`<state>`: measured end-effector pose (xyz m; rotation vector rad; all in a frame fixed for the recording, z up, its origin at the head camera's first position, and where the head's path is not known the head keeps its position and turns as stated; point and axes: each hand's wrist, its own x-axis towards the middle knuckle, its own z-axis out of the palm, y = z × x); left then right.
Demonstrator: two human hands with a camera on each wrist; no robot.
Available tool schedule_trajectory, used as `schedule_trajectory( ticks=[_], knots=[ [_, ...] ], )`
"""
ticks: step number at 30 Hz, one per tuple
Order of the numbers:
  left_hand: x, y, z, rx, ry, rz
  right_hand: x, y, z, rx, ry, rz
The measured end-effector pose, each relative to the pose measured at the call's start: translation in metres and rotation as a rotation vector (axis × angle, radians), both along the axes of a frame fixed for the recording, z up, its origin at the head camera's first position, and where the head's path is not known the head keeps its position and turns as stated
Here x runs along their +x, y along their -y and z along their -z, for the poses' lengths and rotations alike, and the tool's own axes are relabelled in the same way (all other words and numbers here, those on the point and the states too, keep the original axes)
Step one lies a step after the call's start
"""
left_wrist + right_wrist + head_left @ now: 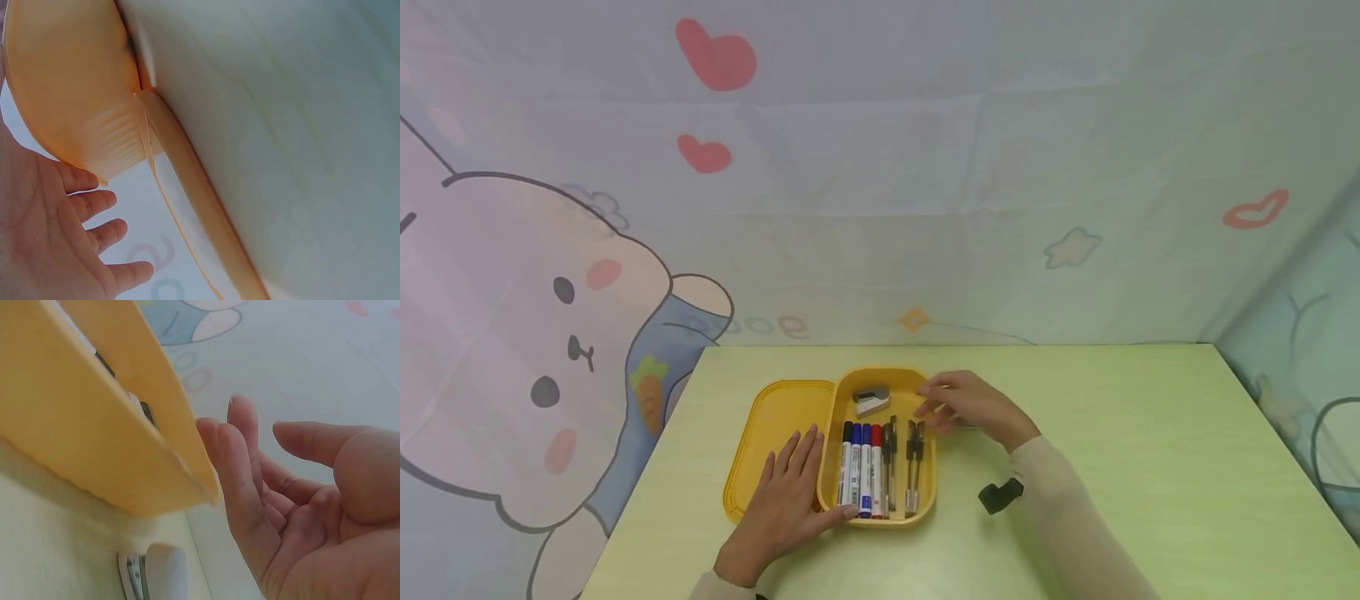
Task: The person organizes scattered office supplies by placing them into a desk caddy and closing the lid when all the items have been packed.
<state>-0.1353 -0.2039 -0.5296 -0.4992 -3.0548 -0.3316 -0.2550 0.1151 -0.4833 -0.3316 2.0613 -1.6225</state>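
Observation:
A yellow box lies with its lid folded out to the left. My left hand rests along the box's left side, fingers straight over the lid, thumb across the front rim. At the right rim is my right hand, its fingers loosely bent and holding nothing; the right wrist view shows the fingertips right beside the wall. Inside stand out a red marker, blue markers, a black marker, several clear pens with dark grips and a small white-and-grey item.
A white stapler lies on the table just right of the box, largely hidden under the right hand in the head view. The light green table extends to the right. A printed curtain hangs behind it.

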Motion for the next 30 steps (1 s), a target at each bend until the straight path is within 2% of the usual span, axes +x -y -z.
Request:
schedule_trajectory(
  ticks=[10,20,30],
  knots=[
    [0.000,0.000,0.001,-0.005,-0.030,0.004,0.009,-0.024,0.006,-0.011,-0.003,0.052],
    [0.001,0.000,0.002,-0.001,-0.019,-0.001,0.014,-0.045,0.013,-0.004,0.018,0.106],
    [0.002,0.000,0.000,0.004,-0.026,0.000,0.019,-0.064,0.024,-0.040,0.029,0.142]
  ],
)
